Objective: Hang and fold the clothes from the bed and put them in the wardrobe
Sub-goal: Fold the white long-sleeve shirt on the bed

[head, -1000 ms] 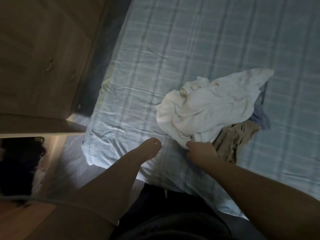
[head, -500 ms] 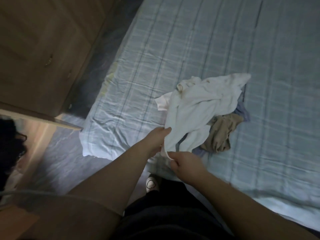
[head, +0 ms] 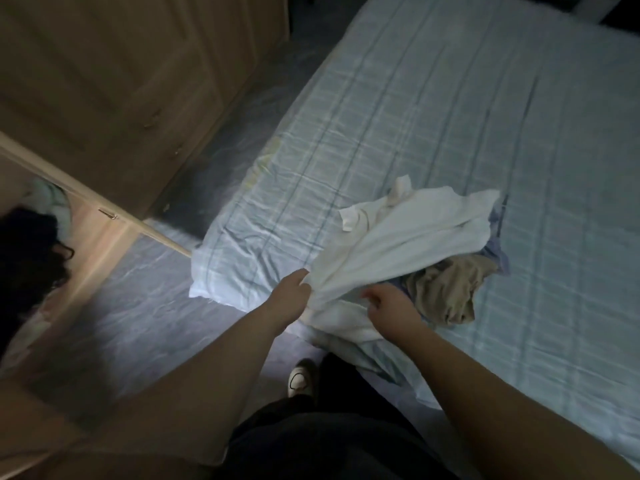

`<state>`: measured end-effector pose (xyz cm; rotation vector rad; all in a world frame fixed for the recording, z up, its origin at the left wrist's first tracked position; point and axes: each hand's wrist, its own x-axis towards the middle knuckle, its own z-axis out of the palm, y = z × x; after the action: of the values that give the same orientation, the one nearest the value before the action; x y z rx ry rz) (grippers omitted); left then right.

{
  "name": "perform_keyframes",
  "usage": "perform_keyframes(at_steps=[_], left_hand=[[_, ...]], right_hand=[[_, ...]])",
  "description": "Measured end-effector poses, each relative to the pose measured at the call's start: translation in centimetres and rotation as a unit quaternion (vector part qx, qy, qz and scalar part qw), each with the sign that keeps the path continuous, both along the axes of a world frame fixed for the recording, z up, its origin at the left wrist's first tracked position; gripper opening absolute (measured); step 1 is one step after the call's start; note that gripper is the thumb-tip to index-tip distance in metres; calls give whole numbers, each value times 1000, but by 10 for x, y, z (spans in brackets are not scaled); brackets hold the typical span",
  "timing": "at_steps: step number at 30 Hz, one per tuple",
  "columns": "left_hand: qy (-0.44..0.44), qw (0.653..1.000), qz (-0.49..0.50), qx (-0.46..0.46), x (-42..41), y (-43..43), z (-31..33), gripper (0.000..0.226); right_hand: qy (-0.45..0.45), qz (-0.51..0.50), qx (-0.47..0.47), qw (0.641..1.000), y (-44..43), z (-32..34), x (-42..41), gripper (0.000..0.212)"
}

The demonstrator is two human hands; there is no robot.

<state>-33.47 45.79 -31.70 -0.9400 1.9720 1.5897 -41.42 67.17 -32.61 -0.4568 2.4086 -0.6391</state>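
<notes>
A white garment lies stretched across the near corner of the bed, which has a pale blue checked sheet. My left hand is shut on the garment's near edge and pulls it taut. My right hand rests on the same garment just right of the left, fingers curled into the cloth. Under and beside the white garment lie a beige garment and a blue-purple one. The wooden wardrobe stands at the left, one door swung open, with dark clothes inside.
A strip of bluish floor runs between the bed and the wardrobe. The open door's edge juts toward the bed corner. My shoe and dark trousers show at the bottom.
My left hand has taken hold of the white garment's edge. Both hands have drawn the garment toward the bed's near edge, stretching it out and uncovering more of the beige garment.
</notes>
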Motion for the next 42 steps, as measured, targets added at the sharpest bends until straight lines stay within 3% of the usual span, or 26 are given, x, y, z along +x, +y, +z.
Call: perform_keyframes(at_steps=[10, 16, 19, 20, 24, 29, 32, 35, 38, 42], left_hand=[[-65, 991, 76, -91, 2, -39, -50, 15], [-186, 979, 75, -43, -29, -26, -105, 15], [-254, 960, 30, -115, -47, -22, -122, 12], [-258, 954, 23, -152, -54, -20, -125, 21], [-192, 954, 2, -232, -96, -13, -144, 43], [-132, 972, -21, -194, -141, -4, -182, 53], [-138, 958, -97, -233, -154, -1, -195, 44], [-138, 960, -111, -218, -155, 3, -199, 43], [-137, 956, -141, -220, -151, 8, -188, 42], [-94, 959, -49, -262, -139, 6, -146, 37]], right_hand=[[38, 50, 5, 998, -62, -47, -101, 34], [34, 58, 45, 997, -78, -87, -186, 43], [67, 99, 42, 992, -84, -105, -226, 41], [70, 112, 42, 990, -86, -112, -239, 41], [46, 168, 119, 977, -92, -142, -276, 53], [38, 220, 165, 961, -90, -182, -291, 49], [50, 206, 203, 956, -83, -196, -284, 48], [87, 186, 240, 949, -68, -191, -277, 48], [114, 167, 174, 964, -51, -172, -270, 35], [173, 102, 66, 977, -35, -116, -256, 27]])
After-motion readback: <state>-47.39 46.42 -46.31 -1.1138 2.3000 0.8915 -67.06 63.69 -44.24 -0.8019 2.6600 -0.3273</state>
